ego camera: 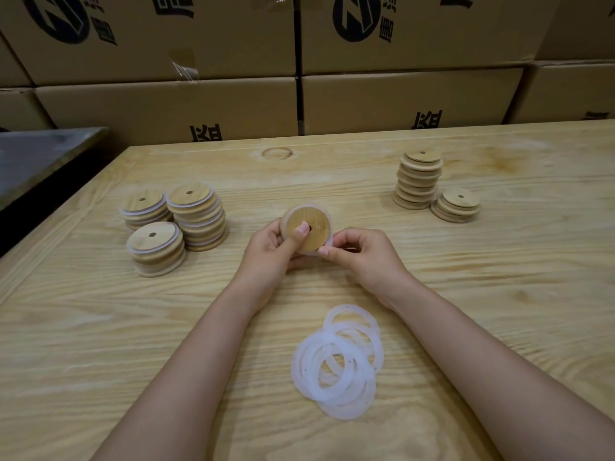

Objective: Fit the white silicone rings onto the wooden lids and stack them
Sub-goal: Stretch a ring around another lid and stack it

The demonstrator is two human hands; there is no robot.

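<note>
Gripping the wooden lid (314, 216) above the middle of the table (100, 327), the left hand (269, 247) curls round its left edge, thumb pressed on the face beside the centre hole. The right hand (362, 252) pinches the white silicone ring (325, 210) at the lid's near-right rim, where it seems only partly seated. That ring looks thin, soft and stretchy, likely to twist or slip off, so it is best taken by its edge and worked round bit by bit. The lid seems light and stiff, safe to hold by the rim. Loose rings (301, 364) lie piled nearer, between the forearms. 3 ringed stacks (196, 214) stand left, 2 bare stacks (417, 181) far right.
</note>
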